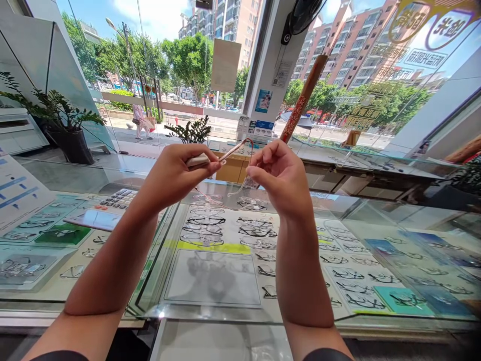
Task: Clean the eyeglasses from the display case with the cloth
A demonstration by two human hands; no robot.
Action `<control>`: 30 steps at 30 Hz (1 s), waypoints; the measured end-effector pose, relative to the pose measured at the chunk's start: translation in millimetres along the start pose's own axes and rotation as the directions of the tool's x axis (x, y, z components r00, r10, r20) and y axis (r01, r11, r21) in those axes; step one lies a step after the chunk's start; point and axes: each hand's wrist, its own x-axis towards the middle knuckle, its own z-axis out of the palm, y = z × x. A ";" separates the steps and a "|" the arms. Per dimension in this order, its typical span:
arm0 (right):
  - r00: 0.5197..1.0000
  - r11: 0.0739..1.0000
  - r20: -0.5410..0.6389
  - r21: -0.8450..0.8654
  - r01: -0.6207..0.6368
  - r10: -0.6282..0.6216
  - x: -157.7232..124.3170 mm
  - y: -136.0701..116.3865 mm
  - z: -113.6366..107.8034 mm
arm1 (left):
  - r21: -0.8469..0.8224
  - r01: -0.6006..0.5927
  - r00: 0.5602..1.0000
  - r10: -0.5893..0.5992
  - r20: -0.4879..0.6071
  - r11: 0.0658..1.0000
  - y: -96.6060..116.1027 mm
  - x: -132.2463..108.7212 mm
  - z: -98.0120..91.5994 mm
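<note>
A pair of eyeglasses [236, 148] with a thin reddish frame is held up above the glass counter, between my two hands. My left hand [180, 168] is closed, with its thumb and finger pinching the near end of the frame. A small pale, folded-looking item [198, 160] is also tucked in its fingers; its kind is unclear. My right hand [280, 168] is closed too, pinching the other side of the eyeglasses. A pale curved temple tip [236, 191] hangs below the fingers. My fingers hide part of the frame.
Rows of eyeglasses [203, 228] lie under the glass counter [220, 311]. To the left are a calculator [119, 198], a flat phone-like device [92, 219] and a printed board [18, 193]. Potted plants [71, 143] and a large window are beyond.
</note>
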 end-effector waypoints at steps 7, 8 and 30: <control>0.999 0.999 -0.048 -0.032 0.001 -0.003 -0.5 0.1 -3.0 | 0.013 0.005 1.000 -0.005 -0.014 1.000 -3.0 -0.2 -0.7; 0.998 0.999 -0.068 -0.049 0.000 -0.003 -0.7 0.3 -3.6 | 0.011 0.007 1.000 -0.007 -0.017 1.000 -3.2 -0.1 -0.7; 0.930 0.882 -0.153 -0.400 0.251 -0.334 -20.4 -25.2 13.8 | -0.029 0.009 0.962 -0.017 -0.274 1.000 -12.6 4.1 13.6</control>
